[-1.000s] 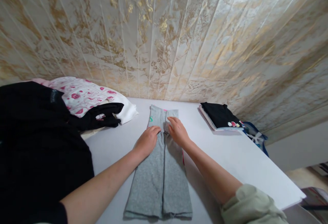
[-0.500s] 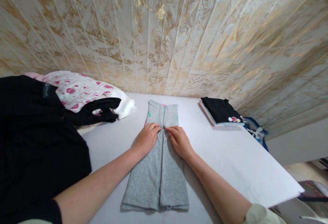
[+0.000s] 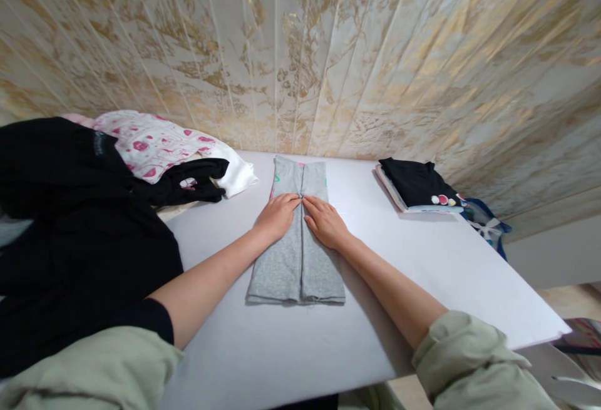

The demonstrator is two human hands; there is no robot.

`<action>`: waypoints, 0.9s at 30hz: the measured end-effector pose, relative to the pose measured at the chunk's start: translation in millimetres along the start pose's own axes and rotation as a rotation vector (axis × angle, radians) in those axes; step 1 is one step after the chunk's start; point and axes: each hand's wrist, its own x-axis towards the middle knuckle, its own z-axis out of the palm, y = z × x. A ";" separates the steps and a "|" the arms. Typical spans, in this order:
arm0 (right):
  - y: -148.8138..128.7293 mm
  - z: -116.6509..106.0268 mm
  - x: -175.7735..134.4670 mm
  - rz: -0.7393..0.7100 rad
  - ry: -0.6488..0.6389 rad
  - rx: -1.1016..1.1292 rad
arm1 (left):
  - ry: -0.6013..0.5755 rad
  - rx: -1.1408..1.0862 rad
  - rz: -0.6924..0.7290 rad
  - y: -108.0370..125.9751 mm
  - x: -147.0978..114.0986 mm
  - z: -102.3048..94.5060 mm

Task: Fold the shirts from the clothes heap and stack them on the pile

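A grey garment (image 3: 277,272) lies on the table, its two sides folded in so their edges meet along a straight middle line. Bits of green and pink print show near its far end. My left hand (image 3: 278,215) rests on the left half, fingers stretched out with the tips at the middle line. On the right half lies my right hand (image 3: 325,221), its fingers flat and pointing inward. The fingertips of both hands nearly meet where the cloth is slightly puckered.
To the left, a heap holds a black garment (image 3: 84,241), a white garment with pink print (image 3: 150,141) and other clothes. A folded stack topped by a black garment (image 3: 416,183) sits at the back right of the white table (image 3: 446,266). Behind stands a gold-patterned curtain (image 3: 300,84).
My fingers have gone from pinching the cloth at the middle line to lying flatter on it. The bunched spot looks smoother. The garment's near edge sits farther up the view, which has also shifted.
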 end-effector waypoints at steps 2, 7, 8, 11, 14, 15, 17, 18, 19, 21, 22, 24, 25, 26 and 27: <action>-3.6 -2.5 -4.2 -0.010 -0.010 -0.018 | 0.001 -0.002 0.005 -2.0 2.4 -0.4; -25.1 -8.3 -54.0 -0.105 -0.088 -0.027 | 0.012 0.011 0.012 -1.9 -0.3 0.1; -30.5 -10.5 -67.7 -0.126 -0.102 -0.020 | 0.010 0.014 0.011 -1.4 -1.0 -0.1; -45.6 -22.0 -104.8 -0.194 -0.179 0.029 | 0.004 0.018 0.011 0.2 -2.0 -0.7; -51.7 -39.5 -122.1 -0.246 -0.250 0.134 | 0.005 0.018 0.007 0.8 -1.6 -0.1; -50.4 -45.1 -121.2 -0.256 -0.260 0.183 | 0.006 0.017 0.007 0.5 -1.2 0.4; -43.4 -52.7 -109.2 -0.261 -0.247 0.277 | 0.013 0.007 0.012 -0.7 -0.1 1.4; -38.7 -53.7 -99.4 -0.256 -0.218 0.308 | 0.019 -0.006 0.015 -1.6 0.4 1.6; -34.2 -52.7 -88.2 -0.251 -0.182 0.318 | 0.023 -0.029 0.017 -2.5 0.8 1.4; -28.4 -45.4 -65.8 -0.235 -0.131 0.292 | 0.039 -0.100 0.007 -3.9 1.0 0.0; -28.0 -40.0 -56.8 -0.231 -0.119 0.260 | 0.051 -0.141 0.000 -4.3 0.7 -1.2; -32.6 -28.8 -46.8 -0.242 -0.124 0.185 | 0.069 -0.206 -0.003 -4.4 -0.7 -3.3; -37.0 -24.3 -46.5 -0.255 -0.135 0.152 | 0.071 -0.221 0.005 -4.1 -1.5 -4.0; -42.2 -21.1 -49.5 -0.272 -0.149 0.129 | 0.061 -0.221 0.020 -3.7 -2.2 -4.2; -47.8 -19.6 -55.3 -0.291 -0.166 0.118 | 0.043 -0.209 0.039 -3.4 -2.8 -4.0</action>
